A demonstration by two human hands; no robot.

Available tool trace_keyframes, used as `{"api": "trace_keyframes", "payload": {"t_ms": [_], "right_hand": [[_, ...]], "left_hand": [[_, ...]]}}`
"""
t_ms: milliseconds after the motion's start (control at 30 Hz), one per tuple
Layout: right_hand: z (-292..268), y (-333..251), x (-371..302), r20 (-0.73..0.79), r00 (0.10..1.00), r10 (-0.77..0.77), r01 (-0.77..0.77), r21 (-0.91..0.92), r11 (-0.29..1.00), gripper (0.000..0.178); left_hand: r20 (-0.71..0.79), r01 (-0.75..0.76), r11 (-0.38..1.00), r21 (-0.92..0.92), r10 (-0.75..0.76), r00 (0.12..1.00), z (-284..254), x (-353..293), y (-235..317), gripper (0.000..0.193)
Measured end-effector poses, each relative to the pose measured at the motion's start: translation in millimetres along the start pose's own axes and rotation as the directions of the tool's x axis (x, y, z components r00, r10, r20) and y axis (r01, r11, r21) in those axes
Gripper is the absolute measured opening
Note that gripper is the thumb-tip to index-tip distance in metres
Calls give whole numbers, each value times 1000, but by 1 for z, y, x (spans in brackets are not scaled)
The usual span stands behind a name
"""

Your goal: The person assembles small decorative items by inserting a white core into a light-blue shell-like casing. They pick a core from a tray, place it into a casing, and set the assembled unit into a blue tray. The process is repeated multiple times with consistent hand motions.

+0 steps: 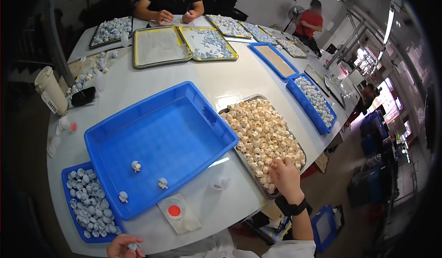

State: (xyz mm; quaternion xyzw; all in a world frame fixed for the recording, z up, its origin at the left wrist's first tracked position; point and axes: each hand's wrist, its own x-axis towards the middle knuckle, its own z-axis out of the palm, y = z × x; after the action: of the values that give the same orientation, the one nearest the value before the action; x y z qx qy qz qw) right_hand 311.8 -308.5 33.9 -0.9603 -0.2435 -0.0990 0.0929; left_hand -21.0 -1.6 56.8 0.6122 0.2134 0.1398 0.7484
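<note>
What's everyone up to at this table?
A person's right hand is down at the cream pieces heaped in a metal tray. Their left hand holds a small light-blue piece, near a small blue bin of light-blue caps. Three blue-and-cream pieces lie in the large blue tray. Across the table, another person sits behind yellow-edged trays.

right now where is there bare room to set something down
Bare table lies between the yellow-edged trays and the large blue tray, whose far half is open too. Crowded: the small blue bin and the metal tray of cream pieces.
</note>
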Motion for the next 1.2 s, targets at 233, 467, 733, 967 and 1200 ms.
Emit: {"api": "trace_keyframes", "payload": {"t_ms": [233, 467, 733, 967, 1200], "right_hand": [[3, -2, 16, 24, 998, -51, 53, -86, 995, 25], [9, 2, 29, 70, 993, -96, 105, -141, 984, 19], [-10, 5, 26, -163, 975, -152, 163, 55, 985, 22], [-66, -126, -60, -113, 828, -550, 366, 850, 377, 28], [-34, -180, -72, -191, 589, -785, 501, 849, 168, 30]], "left_hand": [[77, 47, 998, -50, -43, 996, 2, 2, -5, 28], [98, 35, 996, -87, -26, 995, 10, 4, -6, 23], [203, 57, 997, -56, -45, 978, 12, 2, -11, 18], [454, 293, 956, -30, -248, 856, 22, 18, -4, 15], [564, 332, 935, -122, -210, 799, 34, 25, -7, 26]]}}
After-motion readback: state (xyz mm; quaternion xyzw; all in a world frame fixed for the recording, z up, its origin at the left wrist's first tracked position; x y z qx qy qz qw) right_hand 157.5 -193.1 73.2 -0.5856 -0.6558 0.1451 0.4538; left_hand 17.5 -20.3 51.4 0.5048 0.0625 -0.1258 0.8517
